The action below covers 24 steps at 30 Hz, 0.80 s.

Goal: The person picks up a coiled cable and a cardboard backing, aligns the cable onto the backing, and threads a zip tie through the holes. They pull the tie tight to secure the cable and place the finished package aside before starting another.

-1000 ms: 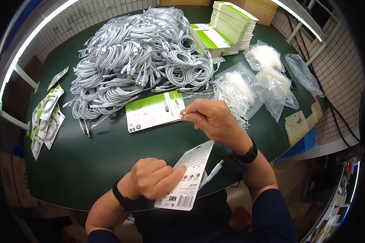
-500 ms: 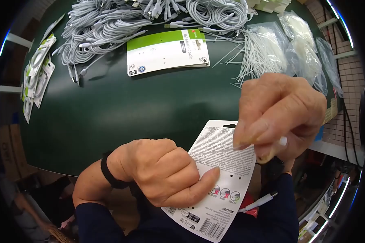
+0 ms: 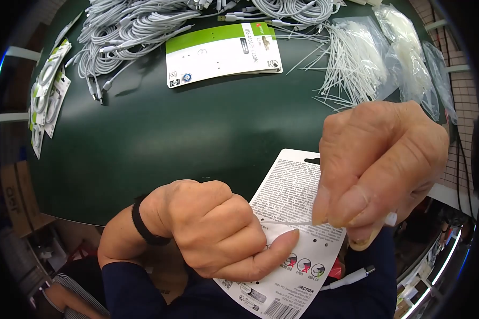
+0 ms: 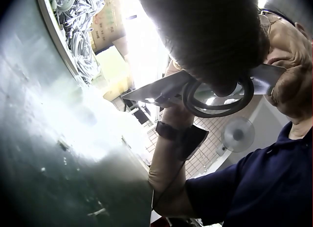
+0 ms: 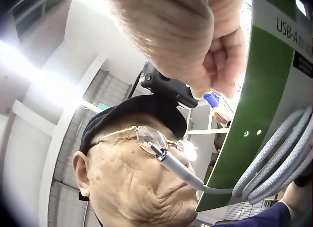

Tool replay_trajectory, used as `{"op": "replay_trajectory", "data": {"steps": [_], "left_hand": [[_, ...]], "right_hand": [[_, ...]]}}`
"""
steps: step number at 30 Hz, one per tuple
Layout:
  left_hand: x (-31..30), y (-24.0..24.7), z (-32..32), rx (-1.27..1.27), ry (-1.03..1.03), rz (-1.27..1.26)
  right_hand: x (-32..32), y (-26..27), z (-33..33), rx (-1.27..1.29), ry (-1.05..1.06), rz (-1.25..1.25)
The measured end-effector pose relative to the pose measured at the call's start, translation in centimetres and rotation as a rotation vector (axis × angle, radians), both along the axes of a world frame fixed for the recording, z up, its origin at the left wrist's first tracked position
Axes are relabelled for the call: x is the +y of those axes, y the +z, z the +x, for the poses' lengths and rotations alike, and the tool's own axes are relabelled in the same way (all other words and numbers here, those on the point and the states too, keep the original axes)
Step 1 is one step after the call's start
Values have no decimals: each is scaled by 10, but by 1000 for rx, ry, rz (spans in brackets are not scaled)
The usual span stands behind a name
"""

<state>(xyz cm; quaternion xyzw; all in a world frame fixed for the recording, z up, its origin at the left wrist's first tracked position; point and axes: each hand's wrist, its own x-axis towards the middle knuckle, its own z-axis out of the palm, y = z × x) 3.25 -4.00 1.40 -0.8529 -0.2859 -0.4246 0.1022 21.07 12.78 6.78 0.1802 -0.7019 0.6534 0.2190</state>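
Observation:
My left hand (image 3: 261,242) grips a white packaging card (image 3: 290,186) by its lower edge, thumb pressed on the printed back. My right hand (image 3: 343,220) is held against the card's right side, its fingertips pinching a thin white cable tie that hardly shows. A grey cable's white plug (image 3: 352,277) sticks out below the card. In the left wrist view the coiled cable (image 4: 217,97) lies under the card (image 4: 161,90). The right wrist view shows the card's green front (image 5: 264,90) with the cable coil (image 5: 274,168) against it.
On the dark green table (image 3: 159,138) lie a face-up green and white card (image 3: 221,53), a heap of grey cables (image 3: 138,21), loose and bagged white cable ties (image 3: 356,64), and packed cables (image 3: 48,101) at the left edge.
My right hand came back from over the table to the card's right side with the tie. The card and both hands now sit closer to the head camera.

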Motion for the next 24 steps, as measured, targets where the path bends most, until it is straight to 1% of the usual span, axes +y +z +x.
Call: {"op": "replay_trajectory", "data": {"steps": [1,5,8,12,17,18,22,24], "left_hand": [[0,0,0,1,11,4],[-2,-1,-1,2,20,-4],[-1,-2,-1,0,12,-6],[0,-3,0,-16,13,-1],[-1,-2,0,-24,26,-17],[-1,-2,0,-20,28,-19],[-1,-2,-2,-2,8,-33],[-1,-1,-2,-3,11,-38]], "right_hand": [[8,1,0,-5,4,-4],[-9,3,-4,-26,17,-15],[9,2,-8,-39,20,-25],[9,3,-10,-57,29,-36],[10,5,8,-81,51,-45],[5,6,-8,-86,56,-46],[7,2,-8,-102,69,-49],[3,-15,-10,32,24,-35]]}}
